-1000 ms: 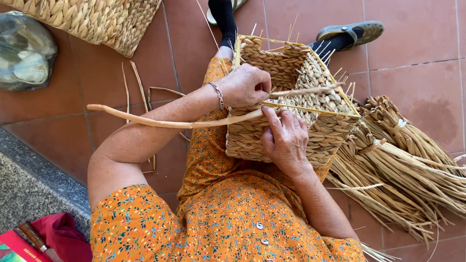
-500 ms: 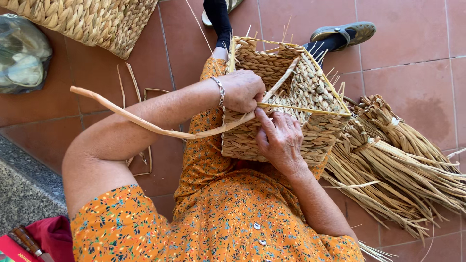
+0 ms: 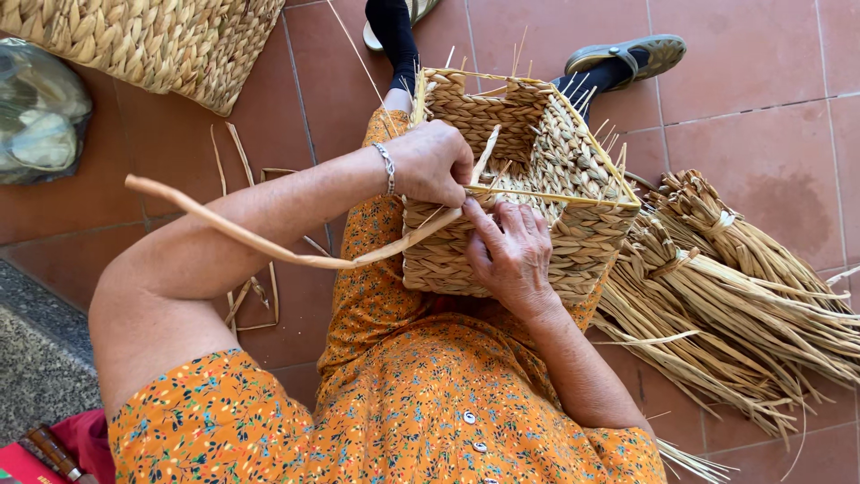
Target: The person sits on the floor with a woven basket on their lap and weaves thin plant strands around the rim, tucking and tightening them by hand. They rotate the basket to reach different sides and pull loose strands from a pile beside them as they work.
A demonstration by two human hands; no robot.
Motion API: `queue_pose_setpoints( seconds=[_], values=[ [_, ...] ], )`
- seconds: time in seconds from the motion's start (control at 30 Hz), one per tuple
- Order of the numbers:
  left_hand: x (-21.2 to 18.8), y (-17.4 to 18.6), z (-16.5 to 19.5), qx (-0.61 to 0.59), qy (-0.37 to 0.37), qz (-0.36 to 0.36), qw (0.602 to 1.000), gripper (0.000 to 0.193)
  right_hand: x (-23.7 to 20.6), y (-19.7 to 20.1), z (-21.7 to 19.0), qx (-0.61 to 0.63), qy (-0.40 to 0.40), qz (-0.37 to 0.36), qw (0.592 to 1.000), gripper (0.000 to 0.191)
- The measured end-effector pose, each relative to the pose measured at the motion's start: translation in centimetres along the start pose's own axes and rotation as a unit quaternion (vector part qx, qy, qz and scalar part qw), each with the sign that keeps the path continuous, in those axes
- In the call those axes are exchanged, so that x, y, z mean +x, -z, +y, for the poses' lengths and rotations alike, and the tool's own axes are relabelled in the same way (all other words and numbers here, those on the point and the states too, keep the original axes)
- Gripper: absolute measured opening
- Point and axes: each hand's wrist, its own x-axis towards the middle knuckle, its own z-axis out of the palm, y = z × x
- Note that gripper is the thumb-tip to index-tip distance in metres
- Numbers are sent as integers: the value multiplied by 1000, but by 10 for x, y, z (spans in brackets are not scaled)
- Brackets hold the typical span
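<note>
A half-woven square straw basket (image 3: 546,152) rests on my lap, its open mouth tilted away from me. My left hand (image 3: 434,163), with a bracelet at the wrist, grips a long flat reed strand (image 3: 260,244) at the basket's near rim; the strand's loose end sweeps out to the left. Flat against the basket's near wall lies my right hand (image 3: 509,253), its fingers pressing the weave just below the rim. Thin stiff stakes stick up from the basket's edges.
Bundles of dried reed (image 3: 735,287) lie on the red tiled floor to the right. A large finished woven basket (image 3: 152,40) stands at top left beside a plastic bag (image 3: 40,112). Loose strands (image 3: 255,287) lie on the floor at left. My feet in sandals (image 3: 627,56) are ahead.
The basket has turned on my lap so its mouth shows more. My left hand has pulled the strand along the rim, and the loose end has swung lower left.
</note>
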Motion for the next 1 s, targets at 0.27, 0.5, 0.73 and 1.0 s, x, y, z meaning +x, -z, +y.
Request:
queue_pose_setpoints(
  seconds=[0.27,0.5,0.73,1.0],
  values=[
    [-40,-32,18,361,-236,250,867,16,0,15,-1,40,-8,48,998,43],
    [-63,-30,27,241,-325,371,836,12,13,18,19,-34,-31,69,997,36],
    [-87,-15,58,-69,-268,415,867,17,13,9,27,-41,-34,42,998,35],
    [-101,9,90,-141,-293,402,856,14,3,1,29,-69,-42,38,996,36]
  ],
)
